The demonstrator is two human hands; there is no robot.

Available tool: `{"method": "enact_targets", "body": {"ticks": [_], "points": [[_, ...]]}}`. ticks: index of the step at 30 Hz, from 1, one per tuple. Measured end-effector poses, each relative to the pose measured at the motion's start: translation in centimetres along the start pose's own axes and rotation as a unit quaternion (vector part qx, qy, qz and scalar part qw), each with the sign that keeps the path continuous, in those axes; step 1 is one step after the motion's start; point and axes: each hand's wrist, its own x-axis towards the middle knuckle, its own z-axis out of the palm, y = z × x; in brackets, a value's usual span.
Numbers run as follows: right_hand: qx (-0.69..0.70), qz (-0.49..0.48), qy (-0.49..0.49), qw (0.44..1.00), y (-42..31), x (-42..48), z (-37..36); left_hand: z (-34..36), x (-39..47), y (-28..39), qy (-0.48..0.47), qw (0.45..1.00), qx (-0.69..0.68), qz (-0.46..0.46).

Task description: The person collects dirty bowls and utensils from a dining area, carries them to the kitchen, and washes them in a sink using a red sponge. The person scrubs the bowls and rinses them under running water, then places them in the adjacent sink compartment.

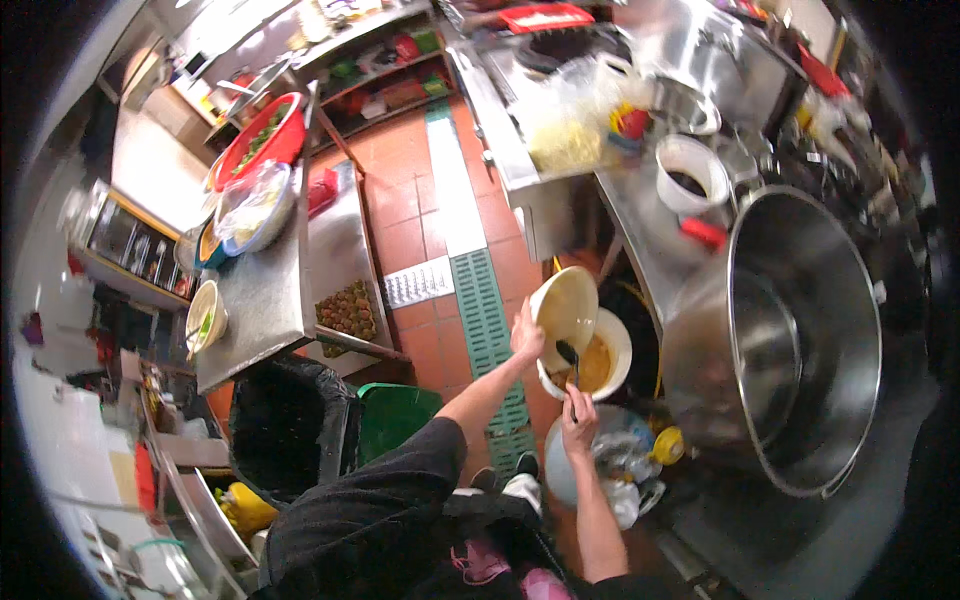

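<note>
My left hand [527,334] grips the rim of a cream-coloured bowl [564,296], which is tilted over a white bucket [624,352]. My right hand [579,420] holds the handle of a dark spoon or ladle [568,352], its head at the bowl's lower lip. Inside the bucket lies a brownish-orange liquid [598,364]. The bowl hides the bucket's far side. Whether anything is running out of the bowl cannot be made out.
A large steel pot [697,367] stands right of the bucket. Below the bucket is a bin with plastic waste [626,457]. At left are a black-lined bin [281,427] and a steel table [274,319] bearing bowls. A green drain grate [484,322] crosses the tiled floor.
</note>
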Motion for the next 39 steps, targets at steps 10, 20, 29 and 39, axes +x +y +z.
{"method": "enact_targets", "body": {"ticks": [10, 20, 29, 39], "points": [[0.234, 0.206, -0.053, 0.949, -2.9, -0.9, 1.2, -5.3, -8.1, -8.3, -0.124, 0.785, -0.551, -0.256], [0.265, -0.037, -0.318, 0.909, -18.9, -13.5, -0.6, -23.2, -24.7, -19.6, -0.007, 0.678, -0.713, -0.181], [0.374, -0.204, -0.474, 0.771, -35.4, -32.0, 7.0, -37.3, -52.8, -37.6, 0.278, 0.555, -0.773, -0.130], [0.317, -0.166, -0.697, 0.621, -49.4, -53.0, 13.6, -46.3, -79.8, -48.8, 0.536, 0.471, -0.678, -0.179]]}}
